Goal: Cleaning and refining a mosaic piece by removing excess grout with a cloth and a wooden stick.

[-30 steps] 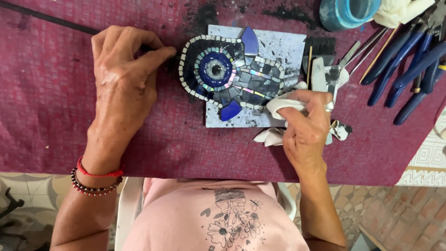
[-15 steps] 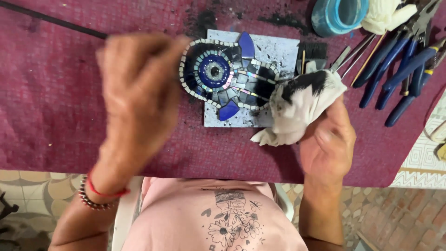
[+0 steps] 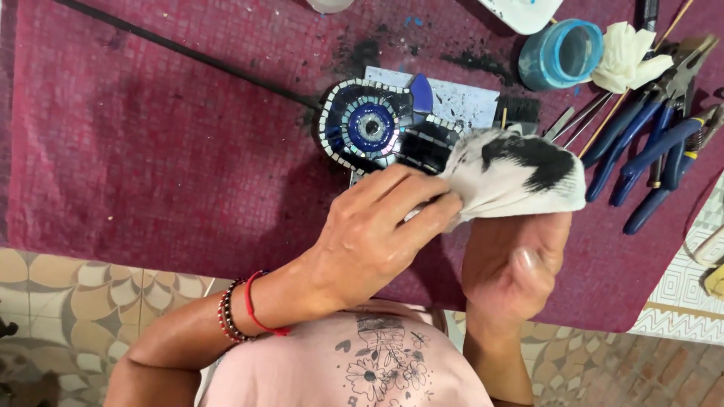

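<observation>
From the head view, a maroon mat [image 3: 151,151] covers the table, smudged with black dust, above a patterned tile floor [image 3: 83,301]. The left hand [image 3: 369,234] and right hand [image 3: 513,264] both pinch a stained white cloth [image 3: 513,177], held just over the blue mosaic [image 3: 377,128]. Blue pliers [image 3: 648,151] and a jar [image 3: 562,53] lie at the right.
</observation>
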